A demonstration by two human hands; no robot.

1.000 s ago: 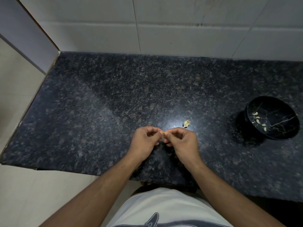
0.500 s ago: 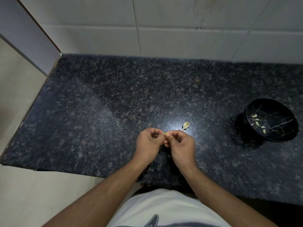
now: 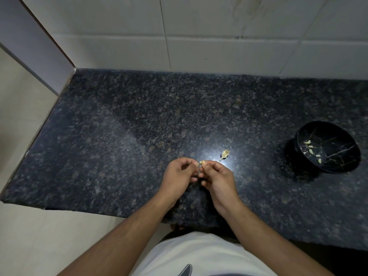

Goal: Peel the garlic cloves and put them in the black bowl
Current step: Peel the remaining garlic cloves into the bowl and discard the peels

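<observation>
Head view, and we're mid-peel: our left hand point(image 3: 180, 174) and right hand point(image 3: 216, 176) both pinch one garlic clove point(image 3: 202, 162) between curled fingertips, low over the counter point(image 3: 119, 146). Several peeled cloves point(image 3: 310, 149) already sit in the black bowl point(image 3: 342, 168), well off right. One more piece point(image 3: 225, 153) waits just beyond our fingers.

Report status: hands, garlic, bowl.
Left hand and right hand both pinch one garlic clove. Black bowl holds peeled cloves. Loose garlic piece on counter, nothing blocking.
</observation>
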